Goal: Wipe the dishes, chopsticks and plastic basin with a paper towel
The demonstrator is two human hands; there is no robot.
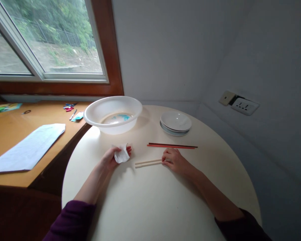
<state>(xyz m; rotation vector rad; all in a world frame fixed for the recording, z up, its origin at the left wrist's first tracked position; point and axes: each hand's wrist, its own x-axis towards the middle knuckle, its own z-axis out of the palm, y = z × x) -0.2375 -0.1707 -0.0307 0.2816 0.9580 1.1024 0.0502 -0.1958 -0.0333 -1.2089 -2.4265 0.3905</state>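
Observation:
My left hand (110, 159) rests on the round cream table (150, 201) with its fingers closed around a crumpled white tissue (120, 155). My right hand (175, 160) lies to the right, its fingers curled over one end of a pair of pale wooden chopsticks (147, 163) that lie flat on the table. A pair of red and dark chopsticks (172, 146) lies just beyond, untouched. A white plastic basin (113, 113) holding a little water stands at the far side.
Stacked white plates (176, 122) sit right of the basin. A wooden desk (12, 134) on the left carries a white envelope (28, 149) and small items. Window behind, wall and a socket (244, 106) on the right.

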